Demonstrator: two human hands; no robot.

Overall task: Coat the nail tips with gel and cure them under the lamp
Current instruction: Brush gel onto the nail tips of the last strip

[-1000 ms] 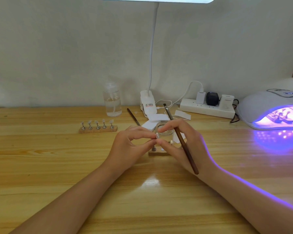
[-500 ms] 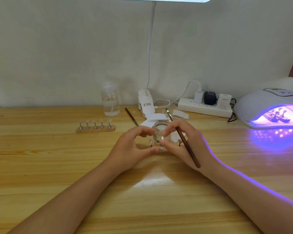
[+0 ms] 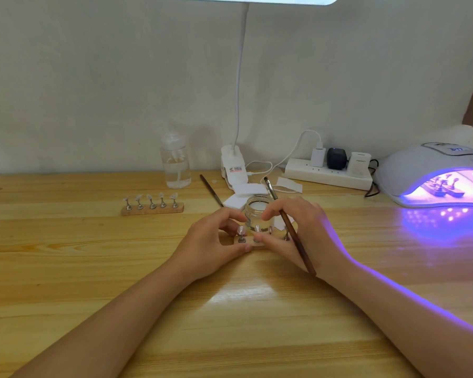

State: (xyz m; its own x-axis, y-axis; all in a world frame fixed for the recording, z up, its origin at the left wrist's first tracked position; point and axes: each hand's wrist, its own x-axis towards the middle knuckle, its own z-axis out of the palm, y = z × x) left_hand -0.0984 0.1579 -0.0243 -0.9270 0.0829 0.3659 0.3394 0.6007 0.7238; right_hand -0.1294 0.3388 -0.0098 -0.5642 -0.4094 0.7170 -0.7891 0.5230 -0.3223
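Head view, wooden table [image 3: 66, 268]. Both hands work at a small wooden holder [image 3: 247, 242] near centre, which carries clear nail tips on metal stands; at least 4 stands show, the rest hidden by fingers.

Left hand [image 3: 213, 246]: fingers curled, thumb and fingertips at the holder's left end. Whether it pinches the holder or only steadies it, I cannot tell.

Right hand [image 3: 301, 230]: curled round a dark brush [image 3: 290, 227], whose handle points near-right and whose ferrule points far-left over an open glass jar [image 3: 257, 214] just behind the holder. Forefinger reaches toward the jar rim.

Progress, as a judgement:
- 1 batch sits inside the lit curing lamp [image 3: 432, 178], far right, glowing violet: curing under way
- A second holder [image 3: 152, 207] with 5 tips stands left, apart from the hands; coated or not, cannot tell
- The holder in hand appears to be the batch now being coated; it is not yet under the lamp

Writing: the lamp's top display shows digits, unreadable. The clip lamp base [image 3: 234, 170] bears a red-and-dark label, too small to read. The white charger on the power strip [image 3: 328, 177] carries faint lettering, illegible
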